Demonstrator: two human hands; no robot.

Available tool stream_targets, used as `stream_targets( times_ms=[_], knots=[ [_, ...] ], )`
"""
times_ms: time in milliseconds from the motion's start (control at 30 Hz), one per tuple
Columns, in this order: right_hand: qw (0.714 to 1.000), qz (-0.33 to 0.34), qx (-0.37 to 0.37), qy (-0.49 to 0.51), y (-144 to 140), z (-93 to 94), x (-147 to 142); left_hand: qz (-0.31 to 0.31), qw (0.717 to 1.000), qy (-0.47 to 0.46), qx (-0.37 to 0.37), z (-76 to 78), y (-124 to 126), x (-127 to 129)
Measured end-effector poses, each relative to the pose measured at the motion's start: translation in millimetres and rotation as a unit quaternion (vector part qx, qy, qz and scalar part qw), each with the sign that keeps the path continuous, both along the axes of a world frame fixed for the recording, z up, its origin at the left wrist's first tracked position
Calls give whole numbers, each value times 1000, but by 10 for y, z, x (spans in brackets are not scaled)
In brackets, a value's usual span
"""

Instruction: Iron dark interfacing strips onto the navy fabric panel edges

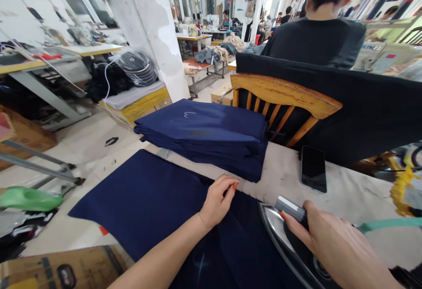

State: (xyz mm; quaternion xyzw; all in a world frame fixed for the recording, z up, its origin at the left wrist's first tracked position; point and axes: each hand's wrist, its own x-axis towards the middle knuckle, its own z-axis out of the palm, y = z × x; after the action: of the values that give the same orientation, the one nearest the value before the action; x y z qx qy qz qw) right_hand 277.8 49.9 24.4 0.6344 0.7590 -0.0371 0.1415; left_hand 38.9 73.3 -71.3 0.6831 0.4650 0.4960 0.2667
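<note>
A navy fabric piece (148, 201) lies flat on the padded table (349, 192) in front of me. My left hand (218, 201) rests on its far edge, fingers curled and pinching the cloth. My right hand (332, 240) grips the handle of a steam iron (280, 232), whose shiny soleplate sits on the fabric at the lower right. A stack of folded navy pieces (204, 137) with a white chalk mark lies just beyond my left hand.
A black phone (313, 168) lies on the table right of the stack. A wooden chair (286, 100) draped in dark cloth stands behind, with a person in black (319, 38) seated beyond. A green hose (385, 224) runs right. Workbenches fill the left.
</note>
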Motion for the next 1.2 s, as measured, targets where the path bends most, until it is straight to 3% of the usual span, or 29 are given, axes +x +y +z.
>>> stream_targets(
  times_ms=[200,467,633,767,933,1067,1200],
  knots=[
    [1000,15,-10,-18,2,21,-10,23,999,-39,-24,-12,17,-1],
    [997,31,64,12,17,5,12,9,999,-26,-16,-24,-10,-2],
    [998,24,20,50,8,-43,-84,-16,1000,9,-4,-22,-32,-2],
    [994,95,-5,55,-3,-18,-173,-66,994,84,17,14,-42,5],
    [993,113,-14,26,19,45,-224,-162,954,251,25,78,-39,41],
    [980,195,-1,35,-134,2,13,-200,919,338,35,89,-31,66],
    [972,224,-5,70,-387,-74,608,-213,905,367,40,93,-18,85]
  ],
)
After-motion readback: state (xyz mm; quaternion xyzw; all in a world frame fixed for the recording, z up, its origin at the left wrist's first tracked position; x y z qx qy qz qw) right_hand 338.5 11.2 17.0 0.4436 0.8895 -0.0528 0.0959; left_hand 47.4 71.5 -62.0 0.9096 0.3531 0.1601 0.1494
